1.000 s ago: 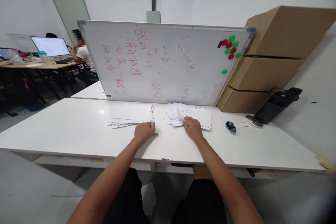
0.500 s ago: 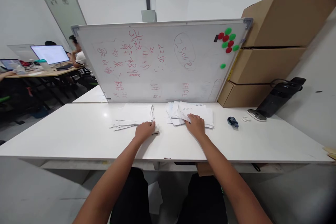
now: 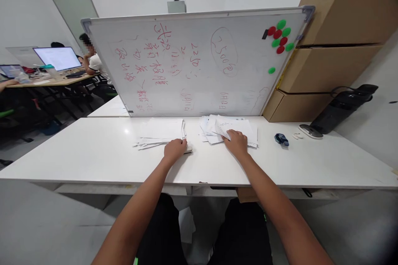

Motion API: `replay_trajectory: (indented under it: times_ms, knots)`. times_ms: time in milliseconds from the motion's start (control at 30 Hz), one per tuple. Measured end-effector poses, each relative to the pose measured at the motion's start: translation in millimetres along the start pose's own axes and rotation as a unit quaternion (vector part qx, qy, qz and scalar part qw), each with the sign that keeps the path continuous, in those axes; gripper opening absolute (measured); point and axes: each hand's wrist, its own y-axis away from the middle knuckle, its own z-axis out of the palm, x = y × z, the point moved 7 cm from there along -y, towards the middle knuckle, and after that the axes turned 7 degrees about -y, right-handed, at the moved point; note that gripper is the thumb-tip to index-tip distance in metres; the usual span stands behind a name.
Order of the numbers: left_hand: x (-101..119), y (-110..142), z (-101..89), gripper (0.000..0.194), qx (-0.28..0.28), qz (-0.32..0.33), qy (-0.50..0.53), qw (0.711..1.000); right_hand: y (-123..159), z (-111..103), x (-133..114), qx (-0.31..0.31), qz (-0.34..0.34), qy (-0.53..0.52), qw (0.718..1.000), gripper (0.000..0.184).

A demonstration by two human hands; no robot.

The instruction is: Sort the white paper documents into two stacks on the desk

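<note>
My left hand (image 3: pixel 175 151) is closed at the near right corner of a loose stack of white paper (image 3: pixel 161 128). A small pale object with a dark underside (image 3: pixel 189 149) pokes out from beneath this hand; its kind is hidden. My right hand (image 3: pixel 237 142) rests over a second, fanned-out pile of paper (image 3: pixel 248 130). Thumb and fingers of that hand close around the near edge of a top sheet with small printed marks (image 3: pixel 224 125). Both piles lie on the white desk (image 3: pixel 102 153), with a gap between them.
A whiteboard (image 3: pixel 199 62) with red writing and round magnets stands behind the papers. Brown boxes (image 3: pixel 336 68) are stacked at right, beside a dark bottle (image 3: pixel 345 107), a mouse (image 3: pixel 311 131) and a dark blue item (image 3: pixel 281 140). Another person (image 3: pixel 95 62) sits at the far left.
The camera view has shifted slightly, so the scene sits a little higher and the right side appears farther right. Both hands stay at their paper piles.
</note>
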Motion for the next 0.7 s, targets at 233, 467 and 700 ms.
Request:
replay_trajectory:
  times_ms: [233,467,700]
  knots:
    - [-1.9,-0.9,1.7,0.054,0.000,-0.004,0.003,1.000,-2.0,-1.4,-0.2,0.000,0.012,-0.007,1.000,0.041]
    - [-2.4,-2.0,2.9,0.054,0.000,0.005,0.001,1.000,1.7,-7.0,-4.0,0.017,0.004,-0.009,1.000,0.041]
    - [-2.3,-2.0,2.3,0.053,0.001,-0.001,0.002,1.000,1.4,-7.3,-2.2,0.022,0.006,-0.012,1.000,0.038]
